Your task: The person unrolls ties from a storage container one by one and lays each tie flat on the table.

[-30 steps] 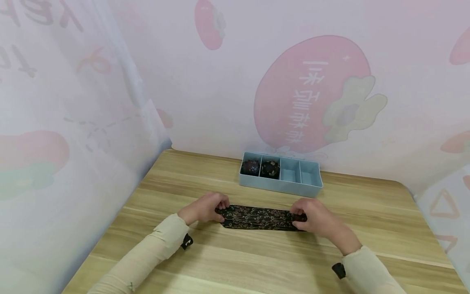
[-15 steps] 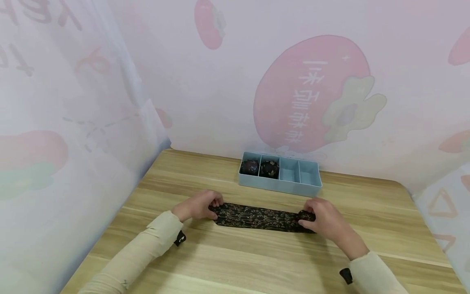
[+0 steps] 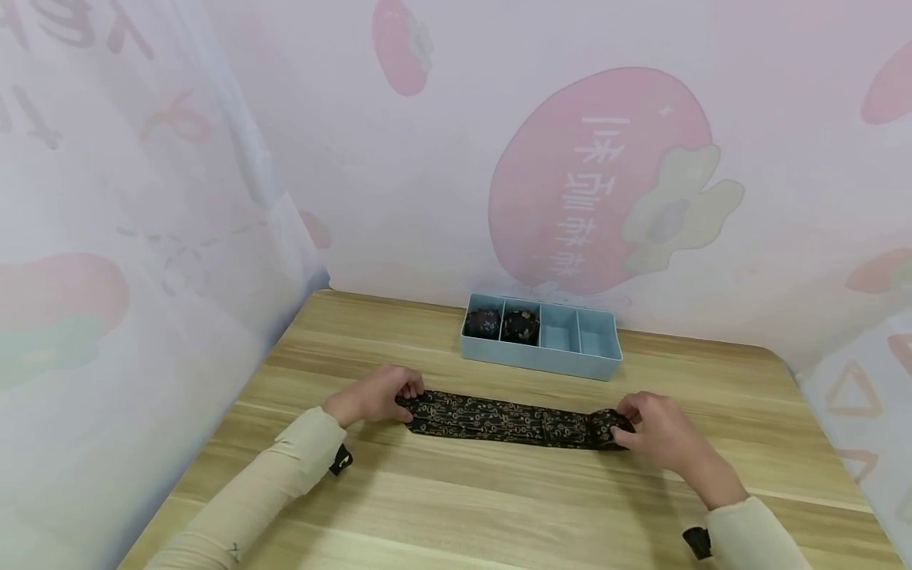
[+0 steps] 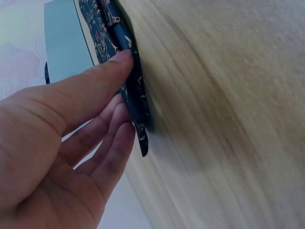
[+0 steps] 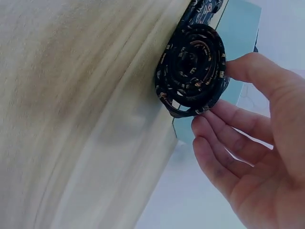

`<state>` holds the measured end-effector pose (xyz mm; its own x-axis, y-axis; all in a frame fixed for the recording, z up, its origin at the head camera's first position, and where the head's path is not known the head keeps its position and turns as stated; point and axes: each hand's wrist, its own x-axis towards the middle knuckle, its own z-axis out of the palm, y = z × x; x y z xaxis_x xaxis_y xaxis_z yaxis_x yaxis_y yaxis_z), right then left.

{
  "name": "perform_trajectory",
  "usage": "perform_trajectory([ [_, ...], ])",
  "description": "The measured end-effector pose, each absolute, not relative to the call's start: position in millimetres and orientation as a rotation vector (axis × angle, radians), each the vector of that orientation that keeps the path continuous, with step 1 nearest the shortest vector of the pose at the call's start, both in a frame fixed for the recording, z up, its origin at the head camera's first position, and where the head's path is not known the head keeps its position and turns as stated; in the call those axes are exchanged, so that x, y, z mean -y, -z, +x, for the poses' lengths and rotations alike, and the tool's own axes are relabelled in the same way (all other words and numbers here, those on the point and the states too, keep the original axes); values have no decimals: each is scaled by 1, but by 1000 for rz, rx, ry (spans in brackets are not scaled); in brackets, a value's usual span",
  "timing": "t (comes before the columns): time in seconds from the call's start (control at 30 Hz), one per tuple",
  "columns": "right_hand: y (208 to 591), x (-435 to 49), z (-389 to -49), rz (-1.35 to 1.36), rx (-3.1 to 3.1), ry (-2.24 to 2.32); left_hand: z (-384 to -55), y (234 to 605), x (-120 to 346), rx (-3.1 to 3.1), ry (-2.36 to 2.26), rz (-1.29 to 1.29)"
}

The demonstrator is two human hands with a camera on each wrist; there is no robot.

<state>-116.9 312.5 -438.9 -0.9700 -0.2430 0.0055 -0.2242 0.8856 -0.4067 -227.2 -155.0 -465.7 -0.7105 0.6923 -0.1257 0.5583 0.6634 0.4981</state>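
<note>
Though in hands (image 3: 378,393) (image 3: 667,431), cloth (image 3: 492,419) edge apart from box (image 3: 541,361).

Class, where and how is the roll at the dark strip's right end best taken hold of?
Probably by the rounded outer layer of the roll, from the right, where the right grip pinches it: it bulges there, while the flat strip runs to the left grip. Light pressure seems wise, as a gap shows in the winding.

Forward and down from the head, the bench (image 3: 484,507) is viewed; up close, the cloth (image 3: 492,419) is shared by both wrist views!
</note>
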Motion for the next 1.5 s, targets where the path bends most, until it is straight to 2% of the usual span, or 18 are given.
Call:
perform_trajectory([
  [0.33, 423, -288, -119, -528, -3034, 629, -225, 464, 156, -2589, -615, 979],
  [0.63, 434, -271, -124, -628, -2993, 606, -224, 463, 156, -2594, -621, 982],
  [1.5, 436, -324, -111, -425, -3095, 595, -225, 465, 166, -2611, -647, 924],
])
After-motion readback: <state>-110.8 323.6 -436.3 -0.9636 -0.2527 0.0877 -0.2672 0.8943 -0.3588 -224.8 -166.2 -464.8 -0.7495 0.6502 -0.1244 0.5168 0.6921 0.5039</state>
